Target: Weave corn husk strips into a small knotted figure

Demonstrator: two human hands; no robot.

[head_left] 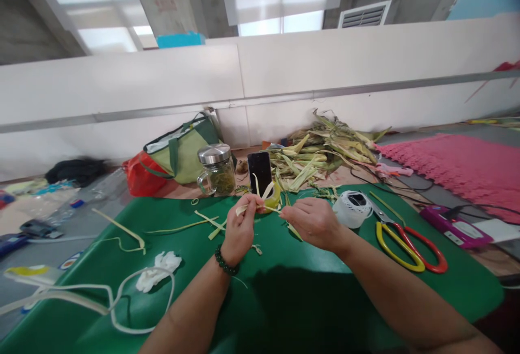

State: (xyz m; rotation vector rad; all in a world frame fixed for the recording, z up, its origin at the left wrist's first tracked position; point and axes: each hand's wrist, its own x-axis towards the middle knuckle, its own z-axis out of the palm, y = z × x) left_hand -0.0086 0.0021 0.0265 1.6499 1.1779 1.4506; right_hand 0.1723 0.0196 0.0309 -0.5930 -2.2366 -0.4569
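My left hand (245, 218), with a dark bead bracelet at the wrist, pinches a pale corn husk strip (267, 190) whose loose ends stick up and curl out past the fingers. Between the two hands a thin, taut length of husk runs across, and my right hand (311, 221) closes on its other end. Both hands are held above the green mat (292, 294). Just behind them a phone (260, 168) stands upright, with a yellow round object (274, 195) partly hidden in front of it. Loose husk strips (179, 228) lie left of my left hand.
Red-and-yellow-handled scissors (400, 245) and a white roll (352, 210) lie to the right. A glass jar (217, 172), a green bag (182, 150) and a husk pile (325, 150) stand behind. Crumpled tissue (158, 271) and a white cable (111, 305) are at left.
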